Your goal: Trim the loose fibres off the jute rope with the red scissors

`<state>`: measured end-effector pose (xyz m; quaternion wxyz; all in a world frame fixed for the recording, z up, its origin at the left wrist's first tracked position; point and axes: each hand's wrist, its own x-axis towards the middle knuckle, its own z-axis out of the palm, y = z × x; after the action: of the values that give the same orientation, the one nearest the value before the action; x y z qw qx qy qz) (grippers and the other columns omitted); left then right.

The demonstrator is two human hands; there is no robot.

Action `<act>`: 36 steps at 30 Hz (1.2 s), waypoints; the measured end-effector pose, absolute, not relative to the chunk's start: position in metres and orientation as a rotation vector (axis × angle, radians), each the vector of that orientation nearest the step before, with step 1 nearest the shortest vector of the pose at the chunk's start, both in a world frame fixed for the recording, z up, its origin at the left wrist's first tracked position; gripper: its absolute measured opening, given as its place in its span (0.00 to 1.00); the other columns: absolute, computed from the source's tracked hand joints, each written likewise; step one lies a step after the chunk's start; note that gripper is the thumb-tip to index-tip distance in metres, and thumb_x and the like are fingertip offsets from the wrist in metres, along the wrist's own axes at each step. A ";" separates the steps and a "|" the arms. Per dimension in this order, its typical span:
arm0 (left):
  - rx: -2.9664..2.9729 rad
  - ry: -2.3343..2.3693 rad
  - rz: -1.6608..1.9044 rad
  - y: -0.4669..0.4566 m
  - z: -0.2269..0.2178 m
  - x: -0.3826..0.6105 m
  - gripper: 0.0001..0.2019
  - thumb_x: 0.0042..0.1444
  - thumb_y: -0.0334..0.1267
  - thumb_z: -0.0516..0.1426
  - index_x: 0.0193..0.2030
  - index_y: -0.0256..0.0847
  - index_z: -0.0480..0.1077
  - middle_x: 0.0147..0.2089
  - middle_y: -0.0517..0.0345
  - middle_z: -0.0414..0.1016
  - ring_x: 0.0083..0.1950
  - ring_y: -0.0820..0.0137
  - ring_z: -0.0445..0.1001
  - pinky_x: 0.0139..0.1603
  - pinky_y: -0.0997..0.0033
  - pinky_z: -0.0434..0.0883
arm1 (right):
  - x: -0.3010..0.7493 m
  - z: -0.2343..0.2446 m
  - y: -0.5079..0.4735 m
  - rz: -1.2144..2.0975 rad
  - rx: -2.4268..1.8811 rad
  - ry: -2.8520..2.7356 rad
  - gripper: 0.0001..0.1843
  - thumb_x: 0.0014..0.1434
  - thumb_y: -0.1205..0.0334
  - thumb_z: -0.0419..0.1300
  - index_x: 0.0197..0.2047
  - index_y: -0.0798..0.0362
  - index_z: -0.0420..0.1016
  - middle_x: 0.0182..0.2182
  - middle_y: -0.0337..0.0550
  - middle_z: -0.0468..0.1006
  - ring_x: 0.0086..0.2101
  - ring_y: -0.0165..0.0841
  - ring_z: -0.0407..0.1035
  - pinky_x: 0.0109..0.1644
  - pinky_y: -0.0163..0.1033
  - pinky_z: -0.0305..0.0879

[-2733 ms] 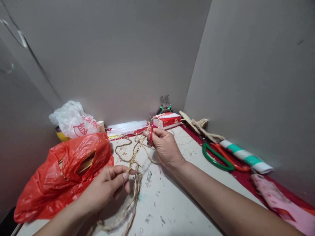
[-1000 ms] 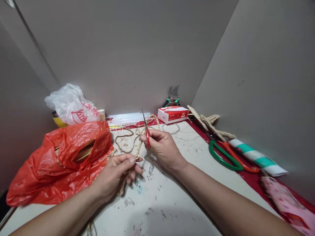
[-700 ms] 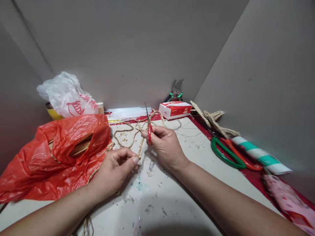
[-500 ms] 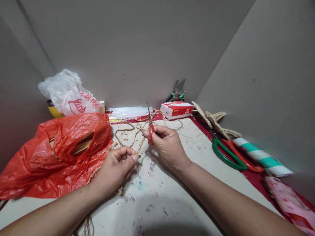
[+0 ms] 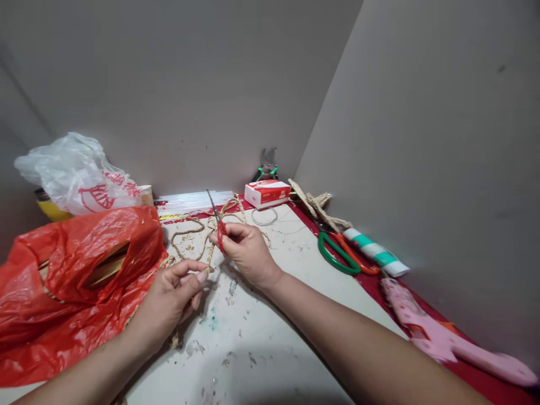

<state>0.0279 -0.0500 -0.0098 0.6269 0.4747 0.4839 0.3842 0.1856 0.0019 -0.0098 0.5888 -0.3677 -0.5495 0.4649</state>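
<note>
My left hand [image 5: 172,295] pinches the lower end of a braided straw cord [image 5: 210,254] between thumb and fingers. Just above it on the right, my right hand [image 5: 253,256] is closed round small red-handled scissors [image 5: 221,233], whose thin blades point up and away. The fingertips of that hand touch the cord too; whether they grip it is hard to see. Beyond both hands, more of the cord curls loosely across the pale tabletop [image 5: 270,337].
On the left bulges a red plastic bag [image 5: 139,242] with a white bag [image 5: 76,174] behind it. Clear sticks [image 5: 194,201], a red-white box [image 5: 268,194] and pruners [image 5: 268,163] line the back wall. Green-and-orange-handled shears [image 5: 337,264] and a pink glue gun [image 5: 439,337] lie right.
The view has swung right, so everything sits further left and more of the pink glue gun shows. Both hands keep nearly the same pose on the cord and scissors.
</note>
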 end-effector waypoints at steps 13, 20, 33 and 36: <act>1.071 1.064 0.968 -0.051 -0.010 0.028 0.11 0.50 0.42 0.64 0.36 0.37 0.73 0.26 0.60 0.73 0.19 0.82 0.64 0.22 0.81 0.63 | 0.181 -0.003 -0.003 1.164 -0.797 -1.282 0.17 0.46 0.54 0.65 0.18 0.53 0.63 0.18 0.30 0.56 0.23 0.24 0.49 0.28 0.33 0.49; 1.022 1.079 1.045 -0.045 -0.009 0.026 0.11 0.49 0.40 0.64 0.36 0.36 0.73 0.25 0.62 0.72 0.18 0.81 0.62 0.20 0.81 0.62 | 0.184 -0.010 0.004 1.150 -0.875 -1.320 0.18 0.47 0.51 0.64 0.18 0.53 0.62 0.18 0.31 0.56 0.23 0.24 0.48 0.27 0.33 0.48; 0.836 1.093 1.184 -0.032 -0.010 0.017 0.16 0.45 0.38 0.65 0.41 0.36 0.71 0.25 0.61 0.73 0.20 0.80 0.64 0.20 0.81 0.63 | 0.201 -0.014 0.008 0.422 -1.183 -2.065 0.12 0.50 0.56 0.59 0.23 0.52 0.62 0.24 0.34 0.64 0.26 0.26 0.55 0.31 0.34 0.48; 0.895 1.070 1.036 -0.033 -0.011 0.018 0.14 0.47 0.38 0.65 0.39 0.34 0.72 0.24 0.60 0.73 0.18 0.81 0.63 0.19 0.82 0.62 | 0.207 -0.012 0.013 0.407 -1.307 -2.048 0.13 0.51 0.56 0.57 0.21 0.52 0.60 0.23 0.33 0.64 0.25 0.26 0.53 0.30 0.34 0.46</act>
<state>0.0176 -0.0334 -0.0108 0.6458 0.3933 0.4703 0.4551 0.2073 0.0125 -0.0121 0.3327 -0.5003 -0.7841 0.1557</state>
